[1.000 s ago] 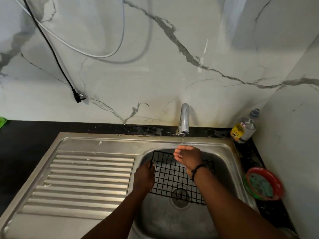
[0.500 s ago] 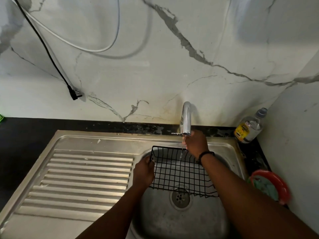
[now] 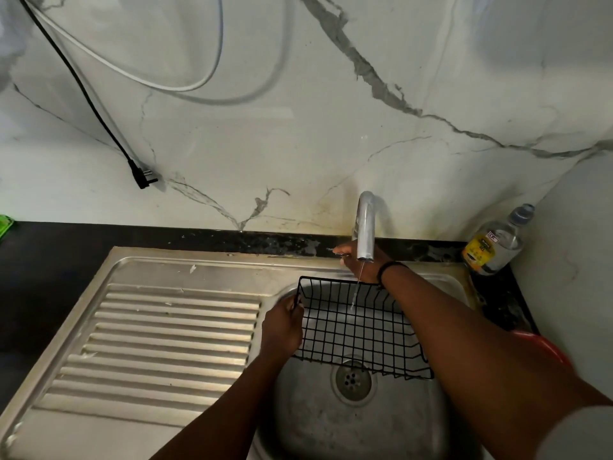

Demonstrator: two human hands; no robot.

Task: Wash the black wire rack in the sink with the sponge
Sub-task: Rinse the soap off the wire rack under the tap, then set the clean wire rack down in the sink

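A black counter [image 3: 49,260] runs along the left under a veined marble wall [image 3: 298,144], where a black plug [image 3: 144,177] dangles. The ribbed steel drainboard [image 3: 166,343] leads to the sink [image 3: 348,426] basin. The left hand [image 3: 282,330] grips the left edge of the black wire rack [image 3: 358,333], held tilted over the drain. Behind the tap [image 3: 365,227], which gives a thin trickle, the right hand [image 3: 361,263] pinches its small lever. A clear bottle [image 3: 494,244] stands in the right corner.
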